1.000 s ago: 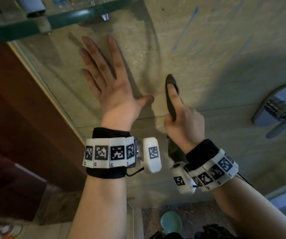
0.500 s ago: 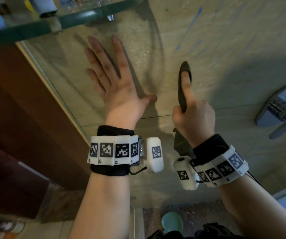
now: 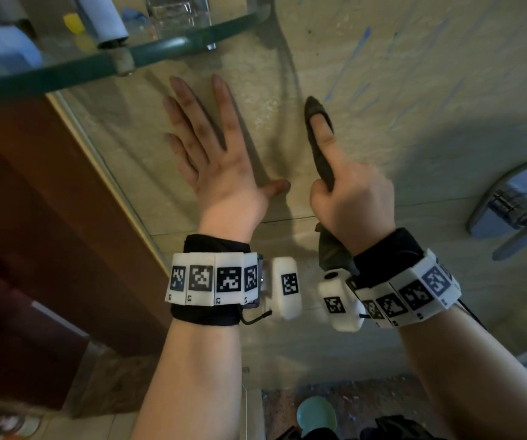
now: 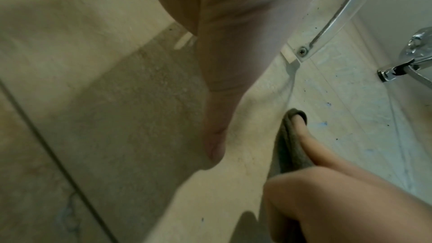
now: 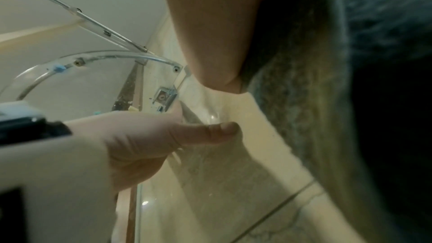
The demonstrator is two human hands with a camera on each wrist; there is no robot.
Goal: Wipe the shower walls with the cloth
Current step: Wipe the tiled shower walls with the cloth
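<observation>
My left hand [image 3: 214, 154] lies flat on the beige shower wall [image 3: 414, 100], fingers spread and pointing up, thumb out to the right. Just right of it my right hand [image 3: 348, 188] grips a dark grey cloth [image 3: 317, 154], with one straight finger pressing its folded edge against the wall. The cloth's tail [image 3: 332, 252] hangs below that wrist. From the left wrist camera the cloth [image 4: 288, 145] lies under that finger on the tile. In the right wrist view the cloth [image 5: 311, 99] fills the right side and my left thumb [image 5: 210, 132] touches the wall.
A glass corner shelf [image 3: 122, 63] with bottles and a clear cup juts out just above my left hand. A chrome tap handle [image 3: 519, 208] sits on the wall at the right. Blue streaks [image 3: 354, 49] mark the upper wall. A brown wooden door frame [image 3: 49, 217] runs down the left.
My right hand has slid the cloth upward along the wall, then slightly down again. The left hand has stayed flat in place.
</observation>
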